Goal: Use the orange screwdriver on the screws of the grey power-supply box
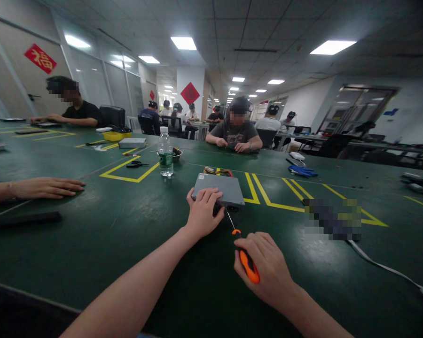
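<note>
A grey metal computer power supply (219, 188) lies on the green table, with a bundle of coloured wires (220, 172) at its far side. My left hand (206, 211) grips its near left corner, fingers over the top and thumb at the front face. In my right hand (262, 263) is an orange and black screwdriver (249, 266), held slanting up and away. Its thin shaft reaches the front face of the power supply, near my left thumb. Exactly what the tip touches is too small to make out.
Beyond the power supply stand a water bottle (166, 157) and a metal bowl (177, 155). Another person's hand (49, 188) rests at left by a black bar (24, 219). Blue gloves (303, 171) lie right; a white cable (384, 264) crosses the table. A person sits opposite.
</note>
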Motion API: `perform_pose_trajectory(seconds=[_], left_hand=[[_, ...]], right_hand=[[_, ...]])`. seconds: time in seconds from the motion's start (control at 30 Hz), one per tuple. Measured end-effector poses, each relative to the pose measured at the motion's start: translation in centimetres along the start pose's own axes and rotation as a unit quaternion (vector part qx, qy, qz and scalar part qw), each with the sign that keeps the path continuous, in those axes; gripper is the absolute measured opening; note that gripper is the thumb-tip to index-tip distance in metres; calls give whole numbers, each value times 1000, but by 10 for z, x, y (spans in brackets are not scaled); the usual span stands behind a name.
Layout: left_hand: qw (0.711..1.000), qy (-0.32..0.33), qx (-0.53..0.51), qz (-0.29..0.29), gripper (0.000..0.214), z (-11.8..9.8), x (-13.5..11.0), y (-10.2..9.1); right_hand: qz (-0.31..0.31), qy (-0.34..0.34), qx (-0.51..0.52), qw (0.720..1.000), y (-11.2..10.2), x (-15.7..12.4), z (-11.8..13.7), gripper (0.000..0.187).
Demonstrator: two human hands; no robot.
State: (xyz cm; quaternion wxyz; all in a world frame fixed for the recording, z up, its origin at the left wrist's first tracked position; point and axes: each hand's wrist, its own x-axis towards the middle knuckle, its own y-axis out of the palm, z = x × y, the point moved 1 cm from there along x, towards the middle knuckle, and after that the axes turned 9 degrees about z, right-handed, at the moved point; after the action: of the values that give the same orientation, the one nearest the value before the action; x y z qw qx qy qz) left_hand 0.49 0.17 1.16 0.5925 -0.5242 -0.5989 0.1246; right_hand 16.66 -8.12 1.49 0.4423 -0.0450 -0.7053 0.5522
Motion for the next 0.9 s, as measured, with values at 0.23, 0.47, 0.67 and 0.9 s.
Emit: perform_pose_trajectory(seconds=[0.23, 0.47, 0.67, 0.9], left_hand=[[1000, 0, -5, -5, 29, -3, 1, -2], [1000, 2, 4, -10, 27, -1, 1, 1], [1000, 1, 5, -11, 27, -1, 1, 1], [1000, 1, 1, -13, 27, -1, 1, 2]], right_hand=[[38, -19, -24, 999, 1, -1, 2, 14], [-9, -2, -16, 1000, -1, 1, -1, 14], [12, -41, -13, 999, 3, 0, 1, 15], [1, -1, -5, 1000, -6, 4, 3, 16]])
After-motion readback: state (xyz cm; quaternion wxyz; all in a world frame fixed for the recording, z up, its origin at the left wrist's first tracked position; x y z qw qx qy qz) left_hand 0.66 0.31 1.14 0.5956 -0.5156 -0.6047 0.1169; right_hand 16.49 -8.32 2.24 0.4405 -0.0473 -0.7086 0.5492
